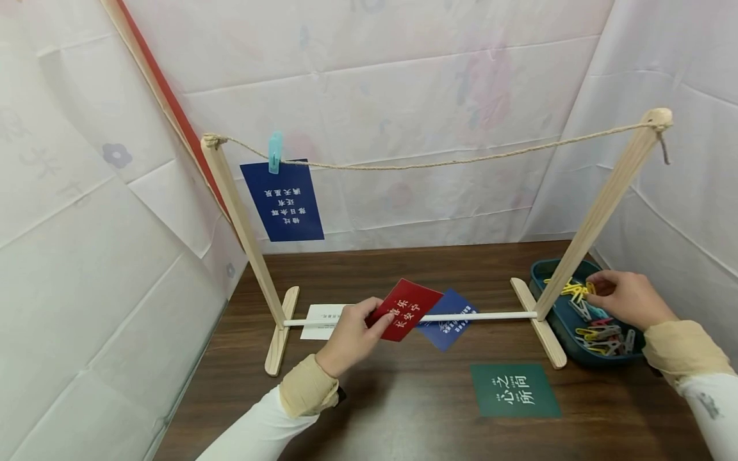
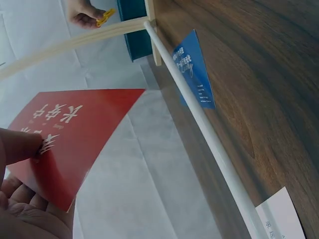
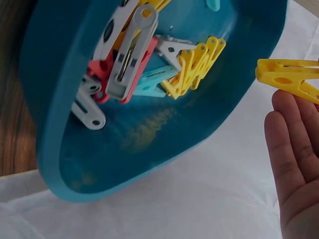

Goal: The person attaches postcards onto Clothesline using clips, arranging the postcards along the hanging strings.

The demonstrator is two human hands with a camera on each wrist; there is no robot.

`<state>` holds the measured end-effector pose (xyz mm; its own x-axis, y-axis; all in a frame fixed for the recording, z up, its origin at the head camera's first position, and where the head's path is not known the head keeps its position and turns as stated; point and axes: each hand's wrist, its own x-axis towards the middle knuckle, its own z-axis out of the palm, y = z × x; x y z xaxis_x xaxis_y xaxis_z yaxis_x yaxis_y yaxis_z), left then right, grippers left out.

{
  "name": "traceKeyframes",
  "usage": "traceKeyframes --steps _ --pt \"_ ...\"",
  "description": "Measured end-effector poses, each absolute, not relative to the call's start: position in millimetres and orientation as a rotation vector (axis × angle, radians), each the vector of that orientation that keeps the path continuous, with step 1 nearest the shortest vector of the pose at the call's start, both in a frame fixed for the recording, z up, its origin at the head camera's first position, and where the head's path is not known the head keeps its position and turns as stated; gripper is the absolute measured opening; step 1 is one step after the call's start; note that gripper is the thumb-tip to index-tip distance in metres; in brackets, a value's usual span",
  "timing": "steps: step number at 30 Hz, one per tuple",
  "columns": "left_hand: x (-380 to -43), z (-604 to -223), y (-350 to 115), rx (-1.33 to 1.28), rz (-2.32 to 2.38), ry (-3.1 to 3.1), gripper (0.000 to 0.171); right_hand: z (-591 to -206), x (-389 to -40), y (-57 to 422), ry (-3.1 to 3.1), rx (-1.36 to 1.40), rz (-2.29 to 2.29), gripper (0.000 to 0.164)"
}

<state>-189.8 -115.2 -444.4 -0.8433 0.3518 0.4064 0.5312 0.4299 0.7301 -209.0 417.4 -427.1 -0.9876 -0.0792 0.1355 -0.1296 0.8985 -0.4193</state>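
Note:
My left hand [image 1: 353, 336] pinches a red card [image 1: 412, 301] with white characters between thumb and fingers, above the table's middle. In the left wrist view the thumb lies on the printed side of the red card [image 2: 94, 119]. Over the blue-green basin [image 1: 611, 360] at the right, my right hand [image 1: 628, 299] holds a yellow clothespin [image 3: 279, 77] at the fingertips; the right wrist view cuts part of it off. Inside the basin lie several clothespins [image 3: 132, 55] in grey, yellow, red and light blue.
A rope [image 1: 415, 167] sags between two wooden posts [image 1: 602, 205]. From its left part a light-blue clothespin [image 1: 275, 153] hangs a dark-blue card [image 1: 285, 205]. A white rod [image 1: 490, 316] joins the posts low down. A white card [image 1: 314, 330], blue card [image 1: 446, 326] and green card [image 1: 516, 390] lie on the table.

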Motion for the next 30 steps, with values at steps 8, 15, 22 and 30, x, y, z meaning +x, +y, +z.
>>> traceKeyframes --steps 8,15,22,30 --pt "-194 -440 -118 -0.760 -1.478 -2.310 0.010 -428 -202 413 -2.869 0.135 0.722 0.035" --pt "-201 -438 -123 -0.710 -1.608 -2.213 0.012 -428 -197 410 -2.809 0.133 0.790 0.032" --pt "-207 -434 -129 -0.659 -1.684 -2.204 0.016 -429 -195 410 -2.791 0.140 0.818 0.030" --pt "-213 -427 -133 -0.580 -1.814 -2.154 0.015 -430 -190 408 -2.719 0.181 0.853 0.028"
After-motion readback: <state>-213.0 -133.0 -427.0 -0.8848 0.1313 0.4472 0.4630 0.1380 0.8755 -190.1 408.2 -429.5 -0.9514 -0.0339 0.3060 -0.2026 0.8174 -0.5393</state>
